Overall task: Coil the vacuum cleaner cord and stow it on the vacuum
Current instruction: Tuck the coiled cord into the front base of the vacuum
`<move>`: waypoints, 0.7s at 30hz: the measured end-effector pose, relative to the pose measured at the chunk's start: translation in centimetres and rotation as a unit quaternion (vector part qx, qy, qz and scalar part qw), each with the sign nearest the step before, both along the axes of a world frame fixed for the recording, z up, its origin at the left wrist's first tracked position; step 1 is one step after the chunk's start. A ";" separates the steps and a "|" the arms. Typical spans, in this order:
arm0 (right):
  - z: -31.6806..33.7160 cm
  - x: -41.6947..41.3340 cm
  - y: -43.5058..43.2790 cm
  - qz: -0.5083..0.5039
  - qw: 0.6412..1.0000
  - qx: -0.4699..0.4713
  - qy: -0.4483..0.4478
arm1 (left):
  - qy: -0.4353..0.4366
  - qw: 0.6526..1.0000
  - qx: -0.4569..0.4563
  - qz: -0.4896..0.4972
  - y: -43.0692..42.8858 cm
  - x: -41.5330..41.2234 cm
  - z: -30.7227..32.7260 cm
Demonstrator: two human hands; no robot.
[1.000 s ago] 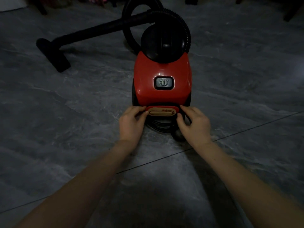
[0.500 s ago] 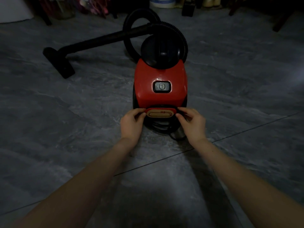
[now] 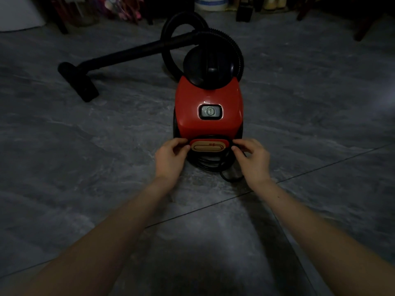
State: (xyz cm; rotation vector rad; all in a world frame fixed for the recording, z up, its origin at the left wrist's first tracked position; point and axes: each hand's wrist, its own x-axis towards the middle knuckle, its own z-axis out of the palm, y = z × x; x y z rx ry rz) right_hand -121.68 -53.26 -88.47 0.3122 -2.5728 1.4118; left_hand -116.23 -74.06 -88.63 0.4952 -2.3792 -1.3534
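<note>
A red vacuum cleaner [image 3: 208, 97] with a black dome stands on the grey floor, its rear facing me. The black cord [image 3: 210, 163] is wound in loops under a red and tan oval plate [image 3: 209, 145] at the rear, and one loop lies on the floor below my right hand. My left hand [image 3: 170, 158] is curled at the plate's left end, thumb and fingertips against it; whether it grips any cord is hidden. My right hand [image 3: 252, 159] is at the plate's right end, thumb and forefinger pinched where the cord runs under it.
The black hose [image 3: 235, 48] arcs over the dome. A rigid wand [image 3: 132, 51] runs back left to a floor nozzle [image 3: 82, 83]. Chair or table legs, a white bucket [image 3: 210, 3] and other dim items line the far edge.
My view has pulled back and tilted up, showing more of the room's far edge. Both hands stay at the plate's two ends, with the fingers shifted slightly.
</note>
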 end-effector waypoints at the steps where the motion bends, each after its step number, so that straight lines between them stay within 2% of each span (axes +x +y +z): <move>1: 0.0 -0.1 0.0 -0.001 1.000 -0.002 -0.004 | 0.001 1.000 -0.001 -0.003 0.0 0.0 0.0; 5: 0.2 -0.3 -0.2 0.009 1.000 -0.005 -0.013 | 0.007 1.000 -0.005 -0.005 0.1 -0.1 -0.1; 21: 0.4 0.1 0.2 0.017 0.997 0.041 0.063 | 0.012 1.000 -0.008 0.003 0.0 0.2 0.6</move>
